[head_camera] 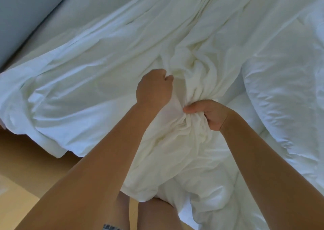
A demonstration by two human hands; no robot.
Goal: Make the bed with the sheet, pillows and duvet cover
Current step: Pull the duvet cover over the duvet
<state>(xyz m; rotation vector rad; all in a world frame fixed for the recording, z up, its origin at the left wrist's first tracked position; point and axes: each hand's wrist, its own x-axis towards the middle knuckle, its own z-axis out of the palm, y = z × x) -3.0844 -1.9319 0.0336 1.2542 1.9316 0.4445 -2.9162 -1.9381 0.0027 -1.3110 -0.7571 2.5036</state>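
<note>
Both arms stretched out over bed [82, 17]. Left hand [154, 87] fisted in soft cream cloth [192, 68]; right hand [208, 114] clenches wrinkled gather just beside, near bed's front edge. Puffy white duvet [280, 89] right.

No text can be read; a dark marking [112, 227] on skin at the bottom edge is illegible.

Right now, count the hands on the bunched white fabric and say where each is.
2. The left hand grips the bunched white fabric at its left side, fingers hidden; the right hand clutches it lower down, on the right.
</note>
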